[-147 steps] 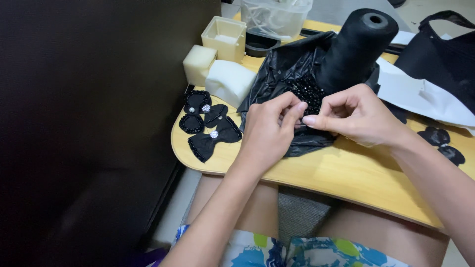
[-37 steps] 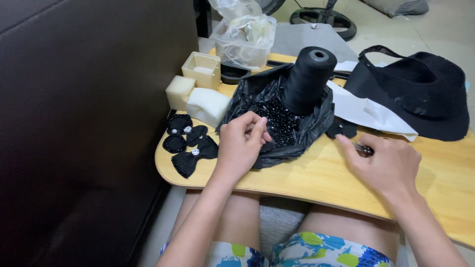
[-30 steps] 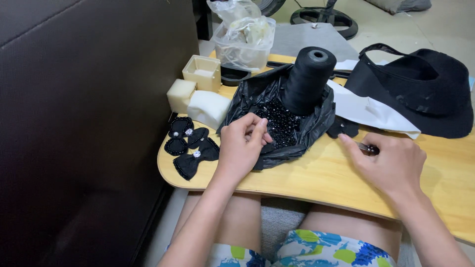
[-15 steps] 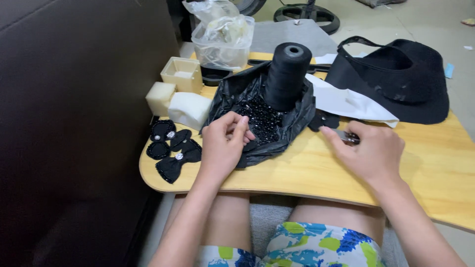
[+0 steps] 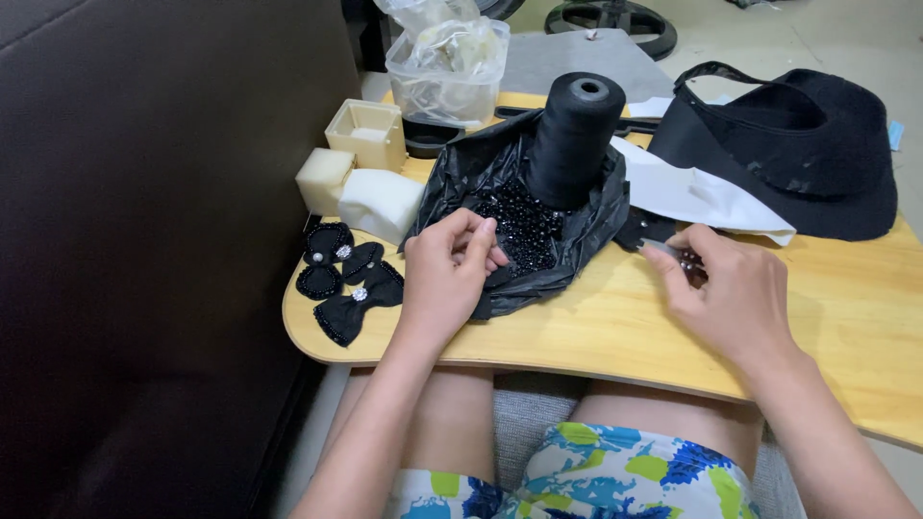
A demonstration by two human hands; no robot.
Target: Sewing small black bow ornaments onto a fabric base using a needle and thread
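A smooth, pale wooden tabletop (image 5: 596, 336) with a rounded edge is seen resting over the person's lap. A crumpled, glossy black plastic bag (image 5: 481, 183) is spread open on it, and a heap of small, shiny black beads (image 5: 524, 226) is held in its hollow. A tall, tapering cone of matte black thread (image 5: 574, 139) is stood upright in the bag, just behind the beads.

The left hand (image 5: 447, 274) is laid on the near edge of the bag, just beside the beads; its fingers are curled and drawn together at the tips, though whether a bead is pinched between them cannot be told. The right hand (image 5: 735, 298) is rested on the tabletop to the right of the bag, with thumb and fingers closed on a small dark beaded piece (image 5: 685, 261), of which only a little is shown.

At the left end of the tabletop, black fabric bows (image 5: 348, 281) with beaded edges and small sparkling centres are laid flat, touching one another. Behind them, two soft whitish foam blocks (image 5: 370, 197) and a cream, square open box (image 5: 368, 130) are placed. A clear plastic tub (image 5: 450, 72) stuffed with crinkled film is set further back. A black, wide-brimmed felt-like hat (image 5: 798, 154) is laid at the far right, partly over a white sheet (image 5: 687, 192).
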